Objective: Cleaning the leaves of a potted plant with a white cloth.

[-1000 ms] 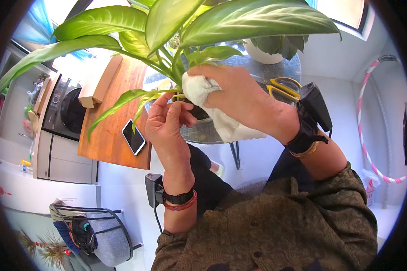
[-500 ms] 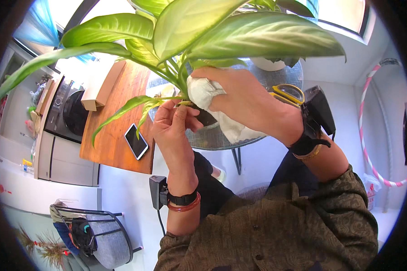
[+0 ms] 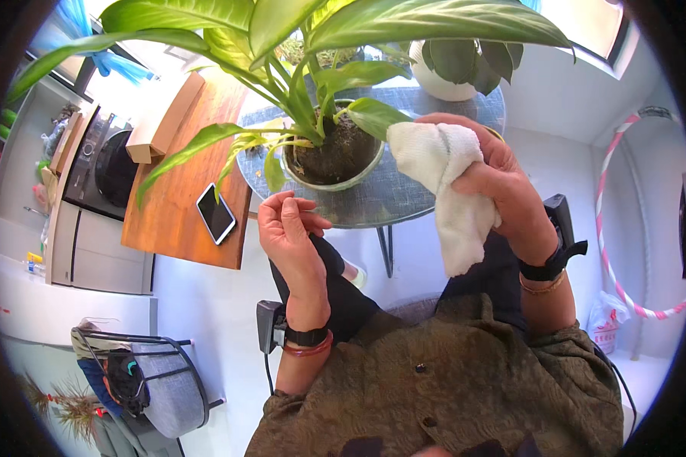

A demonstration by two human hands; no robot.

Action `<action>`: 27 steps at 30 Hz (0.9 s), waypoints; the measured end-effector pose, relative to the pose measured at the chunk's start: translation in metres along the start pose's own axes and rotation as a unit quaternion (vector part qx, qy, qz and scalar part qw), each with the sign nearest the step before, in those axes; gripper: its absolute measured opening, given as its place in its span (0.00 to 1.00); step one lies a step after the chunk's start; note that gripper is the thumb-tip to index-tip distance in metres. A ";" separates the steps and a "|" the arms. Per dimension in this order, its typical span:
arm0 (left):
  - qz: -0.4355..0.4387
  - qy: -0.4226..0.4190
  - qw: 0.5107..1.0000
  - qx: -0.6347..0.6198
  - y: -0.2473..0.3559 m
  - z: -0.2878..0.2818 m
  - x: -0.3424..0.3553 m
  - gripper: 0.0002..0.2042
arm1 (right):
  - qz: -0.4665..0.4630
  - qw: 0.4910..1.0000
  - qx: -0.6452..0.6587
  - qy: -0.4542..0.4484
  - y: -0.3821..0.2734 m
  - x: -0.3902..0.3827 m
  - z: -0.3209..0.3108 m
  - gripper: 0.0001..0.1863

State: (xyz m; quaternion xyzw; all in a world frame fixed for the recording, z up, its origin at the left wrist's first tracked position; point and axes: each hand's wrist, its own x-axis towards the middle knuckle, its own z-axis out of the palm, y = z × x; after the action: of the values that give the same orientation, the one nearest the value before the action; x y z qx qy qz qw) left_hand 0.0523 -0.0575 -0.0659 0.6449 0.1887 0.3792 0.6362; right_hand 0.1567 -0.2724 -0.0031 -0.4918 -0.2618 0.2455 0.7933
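Note:
My right hand grips a bunched white cloth, whose lower end hangs free past the table's edge. The cloth's upper corner is close to the tip of a low green leaf. My left hand is held just in front of the flowerpot, its fingers loosely curled and nothing visible in them. A tall plant with broad, pale-centred green leaves grows from dark soil in that pot. Some low leaves, one partly yellowed leaf among them, droop over the left rim.
The pot stands on a round glass-topped table. Behind it, a white pot holds another plant. To the left, a wooden tabletop bears a phone and a cardboard box. A grey chair stands at lower left.
My right hand has drawn the cloth away from the plant's stems, toward the right. My left hand has come off the low stalk and moved slightly down, and the pot now shows fully.

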 end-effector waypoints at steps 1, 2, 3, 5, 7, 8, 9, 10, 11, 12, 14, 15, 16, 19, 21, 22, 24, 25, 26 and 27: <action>-0.008 0.004 1.000 -0.020 -0.009 -0.002 -0.001 0.09 | 0.003 1.000 0.013 0.012 0.002 -0.004 0.000 0.30; -0.016 0.008 0.999 -0.040 -0.016 -0.002 -0.001 0.10 | 0.005 0.999 0.026 0.023 0.003 -0.007 -0.001 0.30; -0.035 -0.007 0.997 -0.062 -0.021 -0.002 0.000 0.12 | -0.015 0.998 0.042 0.042 0.009 -0.010 -0.002 0.30; -0.036 -0.002 0.996 -0.083 -0.026 0.001 0.004 0.13 | -0.017 0.995 0.092 0.040 0.020 -0.013 -0.007 0.30; -0.020 -0.012 0.995 -0.093 -0.037 -0.002 0.008 0.17 | -0.031 0.983 0.155 0.091 0.041 -0.015 -0.007 0.30; -0.021 -0.012 0.995 -0.093 -0.037 0.000 0.008 0.17 | -0.030 0.983 0.155 0.091 0.050 -0.015 -0.004 0.30; -0.013 -0.022 0.993 -0.112 -0.037 0.004 0.010 0.19 | -0.009 0.981 0.162 0.107 0.056 -0.016 -0.001 0.29; -0.004 -0.034 0.990 -0.133 -0.036 0.009 0.010 0.22 | 0.010 0.978 0.167 0.124 0.059 -0.016 0.001 0.28; -0.006 -0.034 0.990 -0.136 -0.036 0.009 0.010 0.22 | 0.020 0.984 0.143 0.105 0.061 -0.013 0.000 0.26; -0.013 -0.047 0.987 -0.153 -0.035 0.007 0.011 0.24 | 0.021 0.984 0.141 0.105 0.066 -0.009 -0.002 0.26; -0.019 -0.058 0.983 -0.172 -0.035 0.004 0.015 0.26 | 0.016 0.958 0.270 0.097 0.078 0.007 -0.008 0.24; -0.035 -0.074 0.975 -0.207 -0.035 0.005 0.017 0.28 | 0.004 0.957 0.277 0.082 0.079 0.013 -0.015 0.23; -0.050 -0.088 0.966 -0.240 -0.034 0.004 0.018 0.30 | 0.006 0.958 0.276 0.081 0.079 0.019 -0.018 0.23; -0.056 -0.093 0.958 -0.266 -0.033 0.001 0.024 0.33 | 0.003 0.949 0.305 0.083 0.084 0.050 -0.023 0.21; -0.058 -0.099 0.955 -0.273 -0.032 0.006 0.024 0.33 | -0.020 0.956 0.277 0.096 0.087 0.059 -0.024 0.20; -0.057 -0.104 0.954 -0.277 -0.031 0.008 0.024 0.34 | -0.042 0.961 0.251 0.106 0.086 0.063 -0.024 0.19; -0.055 -0.113 0.956 -0.266 -0.030 0.009 0.029 0.37 | -0.041 0.964 0.244 0.099 0.085 0.066 -0.022 0.19; -0.054 -0.132 0.951 -0.274 -0.028 0.008 0.030 0.39 | -0.063 0.972 0.194 0.114 0.087 0.063 -0.019 0.19; -0.052 -0.151 0.946 -0.281 -0.025 0.008 0.031 0.42 | -0.084 0.978 0.144 0.128 0.088 0.060 -0.018 0.18; -0.052 -0.153 0.946 -0.282 -0.024 0.011 0.033 0.42 | -0.086 0.977 0.144 0.129 0.089 0.059 -0.021 0.18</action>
State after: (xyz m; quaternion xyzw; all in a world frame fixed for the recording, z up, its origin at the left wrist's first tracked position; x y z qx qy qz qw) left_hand 0.0874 -0.0378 -0.0797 0.4786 0.0080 0.2804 0.8320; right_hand 0.2025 -0.2123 -0.0817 -0.3759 -0.1608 0.1462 0.9008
